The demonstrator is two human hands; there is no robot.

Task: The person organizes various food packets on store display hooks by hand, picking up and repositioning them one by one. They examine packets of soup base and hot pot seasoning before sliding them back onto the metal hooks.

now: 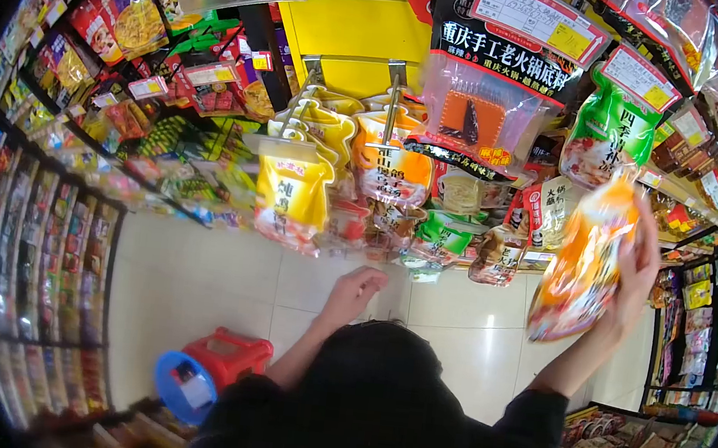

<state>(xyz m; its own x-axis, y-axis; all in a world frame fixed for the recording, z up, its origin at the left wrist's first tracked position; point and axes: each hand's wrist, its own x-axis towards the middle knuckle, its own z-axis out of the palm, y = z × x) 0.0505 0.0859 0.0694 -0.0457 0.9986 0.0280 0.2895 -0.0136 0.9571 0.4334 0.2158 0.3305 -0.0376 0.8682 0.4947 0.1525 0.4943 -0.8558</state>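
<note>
Pouch (pixel 580 269) gripped in right hand (pixel 636 275), well apart from half-open left hand (pixel 353 295).

head view | looks forward and down | hanging packs (pixel 293 200) near, floor (pixel 466 366) farther

Bright overhead light is glaring off the floor (pixel 479 368); the held packet (pixel 587 261) is blurring, and shelves are curving toward dark edges.

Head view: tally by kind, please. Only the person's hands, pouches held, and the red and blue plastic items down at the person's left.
Hands (left hand, right hand): 2
Held orange pouch: 1
Red stool: 1
Blue tub: 1
Total: 5
</note>
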